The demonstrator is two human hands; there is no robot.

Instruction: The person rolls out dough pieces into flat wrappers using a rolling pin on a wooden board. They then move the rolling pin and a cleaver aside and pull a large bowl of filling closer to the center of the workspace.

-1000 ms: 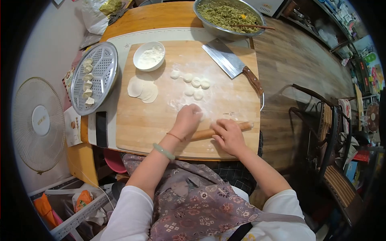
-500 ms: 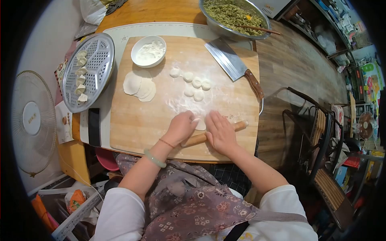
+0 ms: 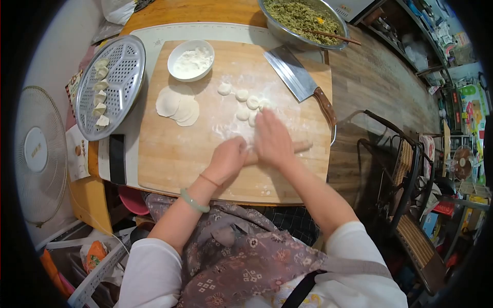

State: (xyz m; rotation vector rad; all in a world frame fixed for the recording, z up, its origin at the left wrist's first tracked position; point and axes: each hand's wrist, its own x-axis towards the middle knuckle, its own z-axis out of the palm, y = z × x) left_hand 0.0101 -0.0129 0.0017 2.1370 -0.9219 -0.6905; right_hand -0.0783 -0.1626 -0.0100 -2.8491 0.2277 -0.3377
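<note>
A wooden rolling pin lies across the floured board. My right hand rests flat on it, fingers stretched forward and smeared by motion. Beside the pin's left end, my left hand is closed, its fingertips pinching the edge of a dough wrapper that is mostly hidden now. Small flattened dough pieces sit just beyond my hands, some partly covered by my right fingers. Rolled wrappers lie overlapping at the left of the board.
Behind the wrappers stands a white bowl of flour. A cleaver lies at the board's right. Beyond it is a metal basin of green filling with chopsticks. At left, a perforated tray holds several dumplings. A chair stands right.
My right hand has slid forward with the rolling pin, away from my body, over the dough. My left hand has moved slightly forward and stays closed. The view has shifted a little.
</note>
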